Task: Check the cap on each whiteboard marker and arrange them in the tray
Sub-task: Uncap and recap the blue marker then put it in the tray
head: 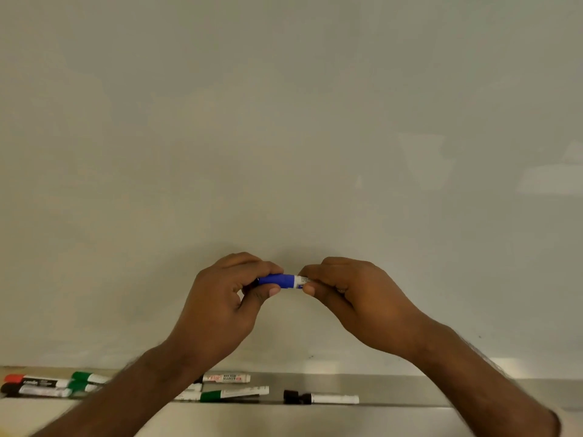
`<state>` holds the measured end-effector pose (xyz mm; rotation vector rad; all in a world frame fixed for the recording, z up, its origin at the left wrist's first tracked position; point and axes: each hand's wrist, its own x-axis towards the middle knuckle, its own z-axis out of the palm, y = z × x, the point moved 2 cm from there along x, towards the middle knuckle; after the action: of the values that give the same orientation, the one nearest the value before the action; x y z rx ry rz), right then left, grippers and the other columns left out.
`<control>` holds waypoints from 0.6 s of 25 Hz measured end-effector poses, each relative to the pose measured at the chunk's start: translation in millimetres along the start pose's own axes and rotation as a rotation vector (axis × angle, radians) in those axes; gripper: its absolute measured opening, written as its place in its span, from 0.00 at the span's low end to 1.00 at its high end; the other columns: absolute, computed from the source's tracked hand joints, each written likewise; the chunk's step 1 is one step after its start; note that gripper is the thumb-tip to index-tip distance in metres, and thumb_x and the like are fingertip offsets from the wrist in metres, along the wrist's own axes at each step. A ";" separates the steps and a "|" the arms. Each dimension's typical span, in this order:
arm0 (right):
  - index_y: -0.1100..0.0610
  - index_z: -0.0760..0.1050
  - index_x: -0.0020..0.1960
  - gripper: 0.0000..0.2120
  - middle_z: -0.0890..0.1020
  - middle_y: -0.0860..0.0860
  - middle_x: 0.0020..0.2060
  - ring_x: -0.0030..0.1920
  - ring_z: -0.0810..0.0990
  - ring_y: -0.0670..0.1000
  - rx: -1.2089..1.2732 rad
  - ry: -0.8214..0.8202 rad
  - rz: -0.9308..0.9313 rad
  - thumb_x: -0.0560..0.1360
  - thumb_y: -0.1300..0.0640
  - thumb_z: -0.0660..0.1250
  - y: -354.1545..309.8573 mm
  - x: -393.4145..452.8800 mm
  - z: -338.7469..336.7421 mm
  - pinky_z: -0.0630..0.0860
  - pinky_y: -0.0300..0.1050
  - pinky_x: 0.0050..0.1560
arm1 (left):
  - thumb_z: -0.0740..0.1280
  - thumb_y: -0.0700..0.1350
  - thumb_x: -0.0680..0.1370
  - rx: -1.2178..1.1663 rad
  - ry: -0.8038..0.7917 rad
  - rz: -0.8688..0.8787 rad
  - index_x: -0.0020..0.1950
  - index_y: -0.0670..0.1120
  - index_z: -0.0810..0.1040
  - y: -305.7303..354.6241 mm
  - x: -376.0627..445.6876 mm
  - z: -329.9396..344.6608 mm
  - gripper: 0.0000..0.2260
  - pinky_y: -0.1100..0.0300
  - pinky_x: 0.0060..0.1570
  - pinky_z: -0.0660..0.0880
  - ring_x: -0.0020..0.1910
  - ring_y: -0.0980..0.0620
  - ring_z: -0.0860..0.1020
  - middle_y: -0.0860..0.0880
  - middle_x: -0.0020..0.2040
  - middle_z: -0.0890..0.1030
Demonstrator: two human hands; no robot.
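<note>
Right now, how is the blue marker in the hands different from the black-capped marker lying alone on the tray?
The blue marker is held up in front of the whiteboard, the left hand gripping its blue cap, the right hand its white barrel. The black-capped marker lies untouched on the tray. The hands hide most of the blue one; the black one shows whole. Both lie level, cap leftward, barrels white.

A classroom or office: a wide whiteboard (pixel 284 121) with a metal tray (pixel 410 392) holding markers (pixel 233 395).

Both hands (pixel 220 294) (pixel 350 294) raised, fingers curled, nearly meeting.
</note>
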<state>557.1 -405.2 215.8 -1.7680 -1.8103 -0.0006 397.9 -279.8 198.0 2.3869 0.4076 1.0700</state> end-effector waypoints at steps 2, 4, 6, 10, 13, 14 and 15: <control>0.51 0.78 0.55 0.10 0.77 0.48 0.35 0.36 0.73 0.48 0.091 -0.044 0.044 0.80 0.51 0.61 10.2 -5.0 12.7 0.73 0.47 0.37 | 0.74 0.40 0.71 -0.008 -0.019 -0.039 0.51 0.54 0.83 -12.1 -8.6 9.3 0.12 0.63 0.43 0.75 0.41 0.54 0.78 0.58 0.43 0.81; 0.53 0.78 0.55 0.10 0.78 0.51 0.37 0.37 0.74 0.49 0.149 -0.098 0.085 0.80 0.52 0.60 21.7 -13.2 26.8 0.74 0.50 0.40 | 0.75 0.40 0.70 -0.026 -0.035 -0.084 0.51 0.55 0.83 -24.0 -19.9 18.4 0.13 0.65 0.42 0.75 0.40 0.53 0.78 0.59 0.44 0.80; 0.54 0.79 0.55 0.10 0.79 0.53 0.39 0.39 0.75 0.50 0.160 -0.144 0.129 0.80 0.56 0.60 34.0 -22.6 42.1 0.74 0.51 0.42 | 0.75 0.39 0.69 -0.044 -0.049 -0.128 0.50 0.56 0.83 -36.1 -31.9 28.3 0.15 0.67 0.41 0.74 0.40 0.53 0.78 0.59 0.44 0.80; 0.54 0.79 0.55 0.09 0.79 0.51 0.41 0.42 0.74 0.49 0.091 -0.178 0.175 0.79 0.59 0.61 55.1 -42.0 78.3 0.73 0.49 0.45 | 0.76 0.38 0.69 -0.092 -0.113 -0.205 0.47 0.56 0.84 -61.7 -56.7 58.4 0.14 0.71 0.41 0.73 0.41 0.55 0.78 0.60 0.43 0.81; 0.51 0.78 0.57 0.10 0.79 0.48 0.46 0.48 0.74 0.50 -0.042 -0.151 0.219 0.78 0.58 0.62 71.8 -60.8 112.7 0.70 0.45 0.48 | 0.75 0.43 0.70 -0.057 -0.185 -0.312 0.46 0.61 0.81 -90.5 -81.5 85.5 0.12 0.71 0.40 0.74 0.41 0.58 0.78 0.61 0.44 0.80; 0.50 0.78 0.58 0.11 0.79 0.47 0.48 0.49 0.74 0.50 -0.093 -0.145 0.240 0.78 0.58 0.61 78.0 -68.3 124.7 0.68 0.44 0.49 | 0.74 0.45 0.71 -0.023 -0.215 -0.361 0.47 0.61 0.80 -102.8 -92.0 93.7 0.11 0.71 0.40 0.74 0.41 0.58 0.78 0.61 0.45 0.80; 0.49 0.78 0.58 0.12 0.79 0.47 0.49 0.50 0.74 0.50 -0.138 -0.140 0.262 0.78 0.58 0.61 84.0 -76.1 136.5 0.67 0.44 0.50 | 0.73 0.46 0.72 0.022 -0.246 -0.407 0.48 0.60 0.81 -115.8 -103.1 100.8 0.10 0.70 0.43 0.73 0.42 0.59 0.77 0.59 0.47 0.80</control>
<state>572.3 -410.2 39.1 -2.1403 -1.6940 0.1082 399.5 -261.1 14.1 2.2808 0.7751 0.5851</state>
